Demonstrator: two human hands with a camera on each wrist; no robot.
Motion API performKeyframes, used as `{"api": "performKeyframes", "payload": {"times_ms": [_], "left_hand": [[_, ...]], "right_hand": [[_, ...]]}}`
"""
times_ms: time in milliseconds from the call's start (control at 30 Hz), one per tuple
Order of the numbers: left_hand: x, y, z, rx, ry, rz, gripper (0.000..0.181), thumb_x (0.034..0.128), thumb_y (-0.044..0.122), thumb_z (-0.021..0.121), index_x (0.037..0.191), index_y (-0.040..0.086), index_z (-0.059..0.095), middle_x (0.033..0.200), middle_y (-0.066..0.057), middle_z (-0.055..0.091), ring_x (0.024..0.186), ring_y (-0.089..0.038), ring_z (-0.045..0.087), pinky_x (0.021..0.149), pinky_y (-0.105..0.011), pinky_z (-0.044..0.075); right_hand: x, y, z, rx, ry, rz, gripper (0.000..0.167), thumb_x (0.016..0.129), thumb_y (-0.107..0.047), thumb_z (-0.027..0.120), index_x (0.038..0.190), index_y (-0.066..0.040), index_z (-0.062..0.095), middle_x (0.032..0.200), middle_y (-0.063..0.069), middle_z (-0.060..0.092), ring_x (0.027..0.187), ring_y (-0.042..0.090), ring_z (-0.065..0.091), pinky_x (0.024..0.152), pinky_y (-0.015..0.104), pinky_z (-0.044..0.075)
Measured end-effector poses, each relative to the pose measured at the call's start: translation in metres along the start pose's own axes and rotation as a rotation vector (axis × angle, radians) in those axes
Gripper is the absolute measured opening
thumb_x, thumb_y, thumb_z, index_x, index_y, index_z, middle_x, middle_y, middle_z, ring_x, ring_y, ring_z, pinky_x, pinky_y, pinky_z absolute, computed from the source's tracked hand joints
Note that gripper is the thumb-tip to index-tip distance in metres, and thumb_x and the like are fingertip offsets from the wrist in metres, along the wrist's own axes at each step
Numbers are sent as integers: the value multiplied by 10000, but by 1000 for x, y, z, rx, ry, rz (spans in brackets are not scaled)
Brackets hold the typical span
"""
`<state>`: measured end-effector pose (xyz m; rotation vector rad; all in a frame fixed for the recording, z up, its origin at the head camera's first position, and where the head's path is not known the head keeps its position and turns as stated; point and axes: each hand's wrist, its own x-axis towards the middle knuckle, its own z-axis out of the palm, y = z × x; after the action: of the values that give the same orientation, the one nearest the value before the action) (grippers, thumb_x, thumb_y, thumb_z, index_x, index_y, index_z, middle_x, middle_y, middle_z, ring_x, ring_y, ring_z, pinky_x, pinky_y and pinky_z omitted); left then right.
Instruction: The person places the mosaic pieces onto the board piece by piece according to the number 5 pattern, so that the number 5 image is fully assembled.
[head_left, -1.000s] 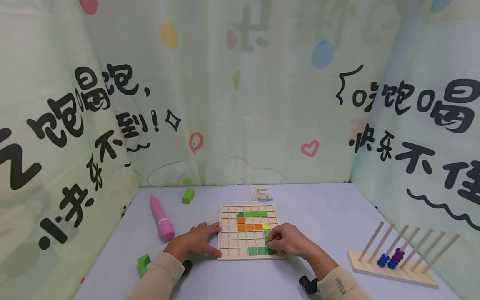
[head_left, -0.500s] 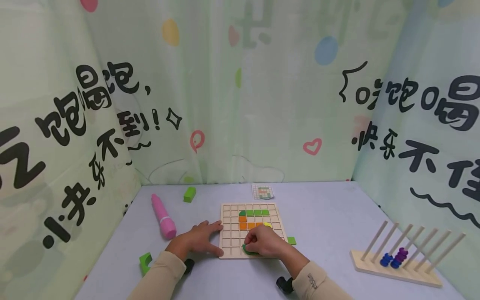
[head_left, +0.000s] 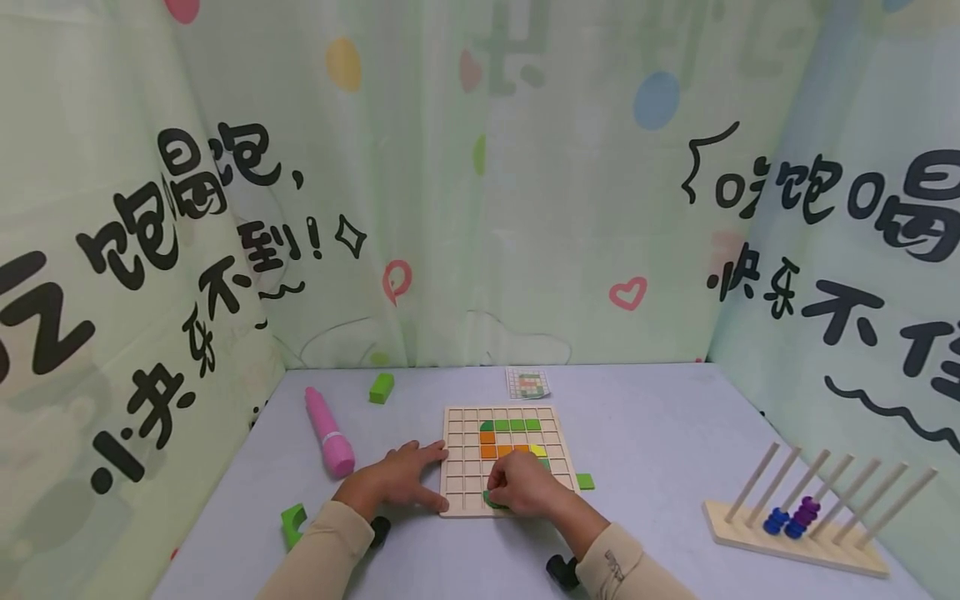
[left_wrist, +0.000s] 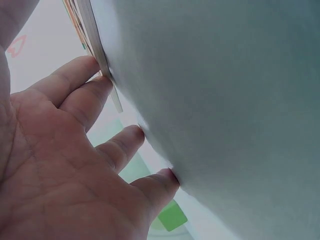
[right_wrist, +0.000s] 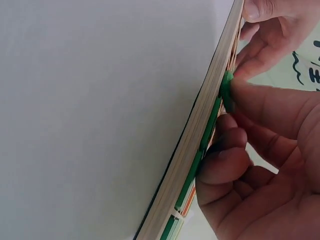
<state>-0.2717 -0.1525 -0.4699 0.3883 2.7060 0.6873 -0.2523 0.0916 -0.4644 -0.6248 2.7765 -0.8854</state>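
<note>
A wooden grid board (head_left: pixel 456 482) lies on the table with green, orange and yellow tiles in some of its cells. My left hand (head_left: pixel 397 479) rests at the board's left edge; in the left wrist view its fingers (left_wrist: pixel 82 102) are spread, some touching the board's side. Over the board's near edge, my right hand (head_left: pixel 525 483) pinches a dark green tile (right_wrist: pixel 226 91) between thumb and finger. The tile is tilted above the near row, where green tiles (right_wrist: pixel 210 125) sit along the edge. This hand hides part of the lower board in the head view.
Right of the board lies a light green tile (head_left: pixel 586 481). A patterned card (head_left: pixel 528 383) is behind it. To the left are a pink bottle-shaped object (head_left: pixel 328 433), a green block (head_left: pixel 381 388) and a green notched block (head_left: pixel 292 527). A peg rack (head_left: pixel 795 537) with beads stands right.
My right hand has moved left along the board's near edge, from its right corner, and now holds a dark green tile there. My left hand stays at the left edge.
</note>
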Motion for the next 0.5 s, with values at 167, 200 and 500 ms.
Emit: {"api": "performKeyframes", "payload": {"times_ms": [167, 200, 500], "left_hand": [[1, 1, -1, -1, 2, -10, 905, 774, 461, 901, 1553, 244, 495, 1650, -170, 368, 1472, -547, 325, 1134, -741, 308], [1, 2, -1, 0, 2, -12, 905, 773, 462, 901, 1553, 246, 495, 1649, -176, 367, 1472, -547, 327, 1133, -742, 308], [2, 1, 0, 7, -4, -37, 907, 769, 479, 900, 1552, 265, 495, 1650, -185, 361, 1480, -532, 324, 1126, -753, 307]], "right_hand": [[0, -2, 2, -42, 13, 15, 184, 885, -57, 780, 752, -139, 684, 686, -36, 559, 698, 137, 511, 599, 254, 419], [0, -2, 2, -45, 15, 17, 183, 885, -56, 780, 752, -139, 685, 685, -35, 558, 696, 138, 510, 599, 255, 418], [-5, 5, -6, 8, 10, -6, 94, 928, -108, 733, 846, -144, 709, 737, -47, 590, 703, 131, 530, 606, 261, 436]]}}
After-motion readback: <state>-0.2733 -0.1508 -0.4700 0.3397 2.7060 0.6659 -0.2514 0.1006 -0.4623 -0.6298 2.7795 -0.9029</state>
